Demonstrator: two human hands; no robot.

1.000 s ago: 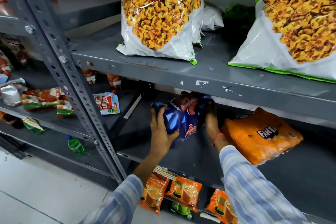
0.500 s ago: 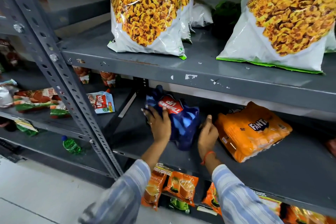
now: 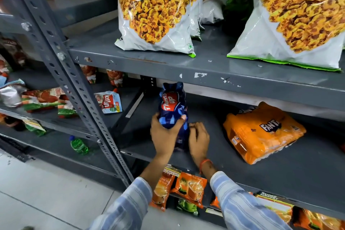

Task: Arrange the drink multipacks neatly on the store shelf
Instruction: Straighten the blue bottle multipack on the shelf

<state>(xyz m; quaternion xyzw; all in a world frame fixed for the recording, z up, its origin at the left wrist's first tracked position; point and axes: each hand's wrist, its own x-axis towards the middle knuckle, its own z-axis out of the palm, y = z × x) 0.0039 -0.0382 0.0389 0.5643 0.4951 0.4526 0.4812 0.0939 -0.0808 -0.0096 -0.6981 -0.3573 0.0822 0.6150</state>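
Nearest the camera, two striped blue-and-white sleeves point(image 3: 240, 203) reach toward the middle shelf point(image 3: 280, 173) of a grey metal rack. Below its front edge hang orange tea sachets point(image 3: 189, 188) showing cups of tea; their print is too small to read. An orange thread circles the right wrist.

At the shelf's front, the left hand point(image 3: 165, 134) is wrapped around the lower end of a dark blue multipack point(image 3: 172, 106), thumb on one side and fingers curled over the other — a firm hold. Its red label reads "Thums Up". The pack stands nearly upright on end, its crimped top close under the shelf above. The right hand point(image 3: 198, 139) lies loosely curled against the pack's base on the right side, touching it; whether it truly grips cannot be told.

Well to the right on the same shelf lies an orange multipack point(image 3: 261, 132) marked "FANTA", flat and turned at an angle, apart from the blue one.

Left of the slotted upright point(image 3: 74, 87), a neighbouring shelf carries scattered pouches — one white-and-red sachet point(image 3: 109, 101) reads "Kissan", or so it seems. A small green bottle point(image 3: 79, 144) lies on the shelf below.

Farther up, the top shelf point(image 3: 186, 63) holds large white-and-green snack bags point(image 3: 156, 9) filled with yellow-brown pieces; their names are cut off.
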